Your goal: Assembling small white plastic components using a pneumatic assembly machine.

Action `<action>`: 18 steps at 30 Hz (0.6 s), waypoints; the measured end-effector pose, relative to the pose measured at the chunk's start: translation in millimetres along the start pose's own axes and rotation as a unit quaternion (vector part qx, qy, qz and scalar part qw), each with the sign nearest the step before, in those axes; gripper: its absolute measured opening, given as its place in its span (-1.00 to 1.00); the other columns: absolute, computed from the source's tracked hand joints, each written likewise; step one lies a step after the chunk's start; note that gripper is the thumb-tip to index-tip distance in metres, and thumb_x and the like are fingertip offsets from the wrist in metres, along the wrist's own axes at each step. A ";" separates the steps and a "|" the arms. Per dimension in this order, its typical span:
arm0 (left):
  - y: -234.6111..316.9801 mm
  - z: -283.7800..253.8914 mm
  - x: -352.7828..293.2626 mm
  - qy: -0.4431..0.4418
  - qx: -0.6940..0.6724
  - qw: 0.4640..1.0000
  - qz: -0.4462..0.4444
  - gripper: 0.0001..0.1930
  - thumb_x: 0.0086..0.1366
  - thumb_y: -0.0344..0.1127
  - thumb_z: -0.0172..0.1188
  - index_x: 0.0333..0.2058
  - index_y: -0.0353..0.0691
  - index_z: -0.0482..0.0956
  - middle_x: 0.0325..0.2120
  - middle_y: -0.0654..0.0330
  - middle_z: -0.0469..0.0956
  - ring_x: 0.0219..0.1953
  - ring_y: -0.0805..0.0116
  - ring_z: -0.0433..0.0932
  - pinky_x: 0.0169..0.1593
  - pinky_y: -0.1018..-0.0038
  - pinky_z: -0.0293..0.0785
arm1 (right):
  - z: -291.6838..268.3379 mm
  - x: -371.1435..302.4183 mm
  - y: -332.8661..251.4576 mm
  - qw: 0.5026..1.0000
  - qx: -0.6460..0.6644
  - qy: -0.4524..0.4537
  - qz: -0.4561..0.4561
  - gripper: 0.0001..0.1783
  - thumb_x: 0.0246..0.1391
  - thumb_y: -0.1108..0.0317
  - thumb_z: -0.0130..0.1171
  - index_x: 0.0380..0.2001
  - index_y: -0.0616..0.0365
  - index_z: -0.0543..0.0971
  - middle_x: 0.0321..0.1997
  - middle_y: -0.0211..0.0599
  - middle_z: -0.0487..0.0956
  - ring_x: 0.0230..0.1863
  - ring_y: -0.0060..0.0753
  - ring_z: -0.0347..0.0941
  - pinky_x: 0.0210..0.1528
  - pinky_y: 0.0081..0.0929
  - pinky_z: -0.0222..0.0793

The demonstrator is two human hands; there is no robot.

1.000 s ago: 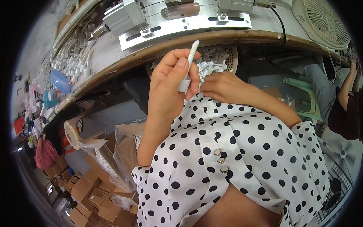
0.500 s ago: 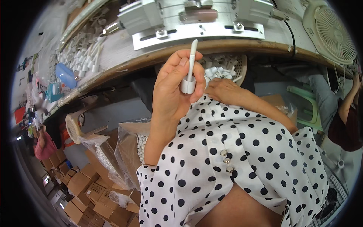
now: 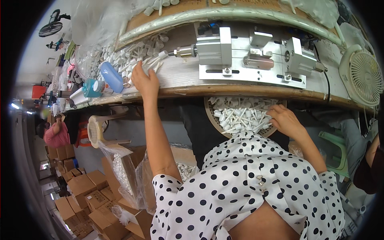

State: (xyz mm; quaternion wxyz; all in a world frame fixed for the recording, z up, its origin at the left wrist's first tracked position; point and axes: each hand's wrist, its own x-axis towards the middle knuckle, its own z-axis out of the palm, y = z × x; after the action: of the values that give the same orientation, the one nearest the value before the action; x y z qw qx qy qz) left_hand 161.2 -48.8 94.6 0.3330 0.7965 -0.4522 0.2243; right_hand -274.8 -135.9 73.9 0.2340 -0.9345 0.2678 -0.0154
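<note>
My left hand (image 3: 145, 81) reaches to the workbench, at the near edge of a loose pile of white applicator wands with caps (image 3: 140, 52). Its thumb and forefinger are apart, with nothing visible between them. Down at my lap, my right hand (image 3: 285, 121) rests at the right side of a round beige basket (image 3: 211, 118). More white capped wands (image 3: 240, 116) fill this basket. The right fingers are loosely bent over the pieces, apart from one another, and no held piece shows.
A metal fixture (image 3: 256, 76) with two clamp blocks and a pinkish cylinder stands on the bench. To its right is a small fan (image 3: 362, 76). A blue case (image 3: 112, 77) lies by the pile. Cardboard boxes (image 3: 84, 186) are stacked at lower left; a person in pink sits beyond.
My left hand has moved from in front of my chest to the bench pile, and the capped wand no longer shows in it. My right hand has shifted to the basket's right side.
</note>
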 end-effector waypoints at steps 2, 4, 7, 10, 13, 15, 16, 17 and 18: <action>8.2 1.5 -3.0 -0.013 -0.004 1.000 -0.001 -0.59 0.00 -0.49 0.05 -0.10 -0.38 0.35 -0.17 -0.09 0.38 -0.10 -0.04 0.32 -0.01 0.25 0.21 | -23.4 0.5 -9.9 0.997 0.059 -0.047 0.000 -0.78 -0.12 0.42 0.11 -0.31 0.21 0.50 -0.28 -0.18 0.48 -0.18 -0.12 0.40 -0.14 -0.29 0.33; 14.5 0.2 -2.3 0.003 -0.049 0.998 -0.040 -0.61 0.00 -0.51 0.03 -0.11 -0.38 0.37 -0.19 -0.09 0.39 -0.11 -0.03 0.33 -0.02 0.26 0.22 | -51.4 3.8 -21.9 0.996 0.075 -0.045 -0.023 -0.78 -0.13 0.43 0.11 -0.32 0.22 0.50 -0.31 -0.18 0.49 -0.22 -0.11 0.41 -0.16 -0.29 0.33; 13.8 1.7 -5.7 0.066 -0.085 0.993 -0.057 -0.67 0.01 -0.57 -0.01 -0.17 -0.38 0.42 -0.25 -0.05 0.45 -0.19 0.02 0.40 -0.10 0.32 0.31 | -88.8 17.5 -35.8 0.993 0.099 -0.011 -0.066 -0.80 -0.12 0.43 0.12 -0.35 0.22 0.52 -0.37 -0.19 0.53 -0.31 -0.08 0.44 -0.21 -0.28 0.34; 15.7 0.1 -10.2 0.123 -0.146 0.977 -0.098 -0.75 0.06 -0.56 0.01 -0.23 -0.36 0.45 -0.32 0.04 0.49 -0.26 0.19 0.48 -0.20 0.38 0.37 | -131.5 42.0 -38.5 0.990 0.049 0.058 -0.117 -0.81 -0.11 0.45 0.12 -0.34 0.22 0.52 -0.37 -0.20 0.53 -0.32 -0.17 0.45 -0.24 -0.35 0.33; 12.6 -3.5 -13.6 0.167 -0.242 0.944 -0.150 -0.81 0.13 -0.52 -0.01 -0.25 -0.38 0.45 -0.32 0.08 0.49 -0.26 0.29 0.49 -0.22 0.45 0.39 | -179.9 83.1 -31.2 0.975 -0.006 0.169 -0.147 -0.81 -0.09 0.45 0.13 -0.32 0.22 0.52 -0.33 -0.26 0.54 -0.33 -0.36 0.45 -0.27 -0.50 0.31; 20.0 -7.7 -12.8 0.193 -0.276 0.930 -0.144 -0.84 0.23 -0.45 -0.06 -0.24 -0.40 0.38 -0.34 0.06 0.49 -0.31 0.35 0.50 -0.27 0.52 0.43 | -205.0 120.8 -11.6 0.963 -0.038 0.215 -0.156 -0.76 -0.01 0.38 0.09 -0.22 0.18 0.50 -0.24 -0.29 0.54 -0.27 -0.42 0.43 -0.27 -0.56 0.29; 29.1 -7.3 -9.5 0.188 -0.341 0.906 -0.165 -0.84 0.25 -0.43 -0.08 -0.23 -0.39 0.34 -0.36 0.03 0.48 -0.33 0.34 0.51 -0.27 0.53 0.45 | -215.0 138.3 4.1 0.964 -0.041 0.212 -0.156 -0.76 -0.01 0.38 0.09 -0.22 0.18 0.50 -0.24 -0.29 0.54 -0.27 -0.42 0.43 -0.27 -0.56 0.29; 33.1 -11.3 -7.7 0.185 -0.398 0.879 -0.185 -0.83 0.27 -0.42 -0.10 -0.22 -0.39 0.29 -0.37 0.01 0.47 -0.36 0.33 0.52 -0.27 0.54 0.47 | -223.3 156.7 18.2 0.961 -0.053 0.234 -0.140 -0.73 0.03 0.35 0.06 -0.16 0.16 0.48 -0.19 -0.29 0.53 -0.23 -0.40 0.43 -0.24 -0.55 0.29; 31.4 -11.3 -7.5 0.161 -0.407 0.880 -0.185 -0.85 0.28 -0.41 -0.12 -0.23 -0.35 0.20 -0.37 -0.01 0.42 -0.37 0.29 0.53 -0.24 0.51 0.50 | -226.3 167.8 24.2 0.957 -0.067 0.255 -0.121 -0.70 0.07 0.31 0.02 -0.11 0.14 0.45 -0.14 -0.30 0.52 -0.19 -0.37 0.43 -0.21 -0.54 0.29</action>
State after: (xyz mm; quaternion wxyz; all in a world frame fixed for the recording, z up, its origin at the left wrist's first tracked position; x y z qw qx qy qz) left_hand 129.5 -47.8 107.7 0.7314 0.6130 -0.2880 0.0794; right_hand -178.0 -336.2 248.4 0.0911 -0.9384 0.2040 -0.2637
